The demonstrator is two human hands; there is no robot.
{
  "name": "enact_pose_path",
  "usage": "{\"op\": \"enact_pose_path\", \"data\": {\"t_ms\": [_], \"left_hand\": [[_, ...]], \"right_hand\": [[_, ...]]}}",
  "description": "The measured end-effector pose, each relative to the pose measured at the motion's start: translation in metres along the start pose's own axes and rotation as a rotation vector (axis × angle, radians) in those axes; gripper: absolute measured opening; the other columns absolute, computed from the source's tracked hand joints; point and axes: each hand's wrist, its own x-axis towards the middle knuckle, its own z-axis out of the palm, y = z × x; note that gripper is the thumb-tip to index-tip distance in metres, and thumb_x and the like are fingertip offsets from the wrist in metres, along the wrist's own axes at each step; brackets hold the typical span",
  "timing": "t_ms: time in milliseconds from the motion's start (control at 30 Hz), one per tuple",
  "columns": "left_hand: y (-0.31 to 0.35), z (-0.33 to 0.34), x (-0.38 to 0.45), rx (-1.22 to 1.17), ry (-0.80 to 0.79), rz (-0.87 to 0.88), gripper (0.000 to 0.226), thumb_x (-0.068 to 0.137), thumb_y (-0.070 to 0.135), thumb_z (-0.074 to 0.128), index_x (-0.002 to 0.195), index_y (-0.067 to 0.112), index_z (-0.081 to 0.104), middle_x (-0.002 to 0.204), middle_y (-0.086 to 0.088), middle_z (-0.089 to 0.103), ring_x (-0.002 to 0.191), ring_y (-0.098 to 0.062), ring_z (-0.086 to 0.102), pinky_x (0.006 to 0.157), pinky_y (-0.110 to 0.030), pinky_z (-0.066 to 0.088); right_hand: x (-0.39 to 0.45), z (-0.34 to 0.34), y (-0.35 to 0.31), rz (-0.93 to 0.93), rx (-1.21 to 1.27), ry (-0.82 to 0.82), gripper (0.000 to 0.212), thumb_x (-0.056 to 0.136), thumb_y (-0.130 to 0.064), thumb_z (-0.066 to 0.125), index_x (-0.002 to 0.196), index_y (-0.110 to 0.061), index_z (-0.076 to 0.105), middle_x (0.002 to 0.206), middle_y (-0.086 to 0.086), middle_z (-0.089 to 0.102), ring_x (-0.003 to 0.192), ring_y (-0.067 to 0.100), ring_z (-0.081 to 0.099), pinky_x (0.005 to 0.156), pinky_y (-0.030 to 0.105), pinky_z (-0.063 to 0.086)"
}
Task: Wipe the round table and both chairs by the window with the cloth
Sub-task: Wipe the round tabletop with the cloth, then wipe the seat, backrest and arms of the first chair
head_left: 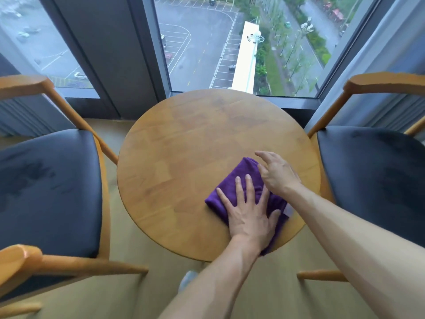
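Purple cloth [239,187] folded, lower right of the round tabletop [195,139]. Left hand [247,215] pressed flat on it, grip spread, fingers straight. Right hand [277,173] over the cloth's far edge, grip loosely open, fingertips down. Dark-seated chairs: left chair [46,187], right chair [377,178].

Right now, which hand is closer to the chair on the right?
The right hand. It rests at the far right part of the purple cloth, toward the right chair. The left hand presses flat on the cloth's near part, farther left.
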Motion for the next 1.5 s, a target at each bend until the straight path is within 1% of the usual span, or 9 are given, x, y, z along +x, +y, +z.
{"op": "enact_pose_path", "data": {"t_ms": [300,533,733,867,1000,1133,1267,1400,1500], "left_hand": [[-0.08,-0.004,-0.073,0.023,-0.032,0.334,0.065,0.094,0.072,0.017,0.154,0.052,0.004,0.167,0.007,-0.012,0.152,-0.019,-0.019,0.112,-0.067,-0.02],[-0.189,-0.03,-0.076,-0.022,-0.053,0.079,0.051,0.098,0.064,0.009,0.149,0.062,0.005,0.164,0.022,-0.01,0.151,-0.005,-0.015,0.118,-0.057,-0.011],[-0.226,-0.071,-0.054,-0.251,0.075,-0.247,0.063,0.092,0.036,0.063,0.149,0.034,0.035,0.148,0.0,0.039,0.134,-0.024,0.04,0.107,-0.044,0.035],[-0.224,-0.092,-0.038,-0.401,-0.13,-0.533,0.052,0.077,0.037,0.077,0.119,0.015,0.056,0.12,-0.007,0.063,0.115,-0.03,0.058,0.099,-0.041,0.046],[-0.216,-0.111,-0.032,-0.484,-0.312,-0.434,0.027,0.075,0.033,0.076,0.095,0.016,0.068,0.107,-0.006,0.07,0.105,-0.029,0.063,0.094,-0.037,0.051],[-0.219,-0.143,-0.038,-0.62,-0.264,-0.283,0.011,0.081,0.027,0.069,0.089,0.02,0.064,0.102,-0.003,0.069,0.102,-0.027,0.062,0.089,-0.036,0.051],[-0.212,-0.188,-0.049,-0.549,-0.058,-0.115,0.013,0.086,0.027,0.063,0.089,0.02,0.053,0.096,-0.002,0.066,0.094,-0.029,0.06,0.079,-0.038,0.048],[-0.213,-0.223,-0.063,-0.512,0.097,0.056,0.019,0.089,0.035,0.061,0.091,0.019,0.05,0.087,0.003,0.059,0.088,-0.026,0.058,0.077,-0.039,0.048],[-0.245,-0.244,-0.076,-0.772,0.028,0.127,0.026,0.092,0.047,0.058,0.107,0.028,0.067,0.098,0.014,0.067,0.092,-0.007,0.062,0.083,-0.029,0.05]], "right_hand": [[-0.039,0.034,-0.03,-0.03,-0.015,-0.094,0.04,0.101,-0.024,0.043,0.139,-0.027,0.054,0.153,0.0,0.041,0.137,0.021,0.042,0.11,0.034,0.036],[-0.063,0.049,-0.053,-0.08,-0.043,-0.127,0.039,0.096,-0.022,0.051,0.134,-0.023,0.059,0.145,0.002,0.05,0.129,0.023,0.05,0.104,0.028,0.038],[-0.072,0.047,-0.063,-0.018,-0.036,-0.17,0.042,0.094,-0.023,0.052,0.135,-0.027,0.056,0.147,0.0,0.046,0.131,0.022,0.048,0.106,0.034,0.041],[-0.075,0.048,-0.08,0.016,0.006,-0.082,0.04,0.092,-0.02,0.054,0.131,-0.026,0.06,0.139,0.002,0.052,0.127,0.023,0.051,0.101,0.031,0.042],[-0.082,0.052,-0.105,0.07,0.097,0.009,0.031,0.089,-0.017,0.054,0.116,-0.021,0.069,0.118,0.008,0.061,0.112,0.027,0.058,0.091,0.032,0.046],[-0.092,0.061,-0.134,0.265,0.308,-0.073,0.019,0.091,-0.02,0.054,0.093,-0.022,0.073,0.095,0.003,0.072,0.086,0.019,0.062,0.077,0.028,0.046],[-0.093,0.064,-0.183,0.539,0.967,-0.165,0.022,0.097,-0.031,0.049,0.091,-0.021,0.068,0.077,0.001,0.069,0.067,0.018,0.064,0.06,0.035,0.057],[-0.074,0.049,-0.23,0.478,1.631,-0.359,0.029,0.096,-0.03,0.046,0.088,-0.014,0.07,0.079,0.008,0.07,0.071,0.024,0.069,0.062,0.035,0.053],[-0.066,0.039,-0.253,0.423,1.815,-0.44,0.049,0.099,-0.029,0.038,0.075,-0.01,0.076,0.081,0.014,0.07,0.072,0.028,0.072,0.064,0.039,0.059]]}}
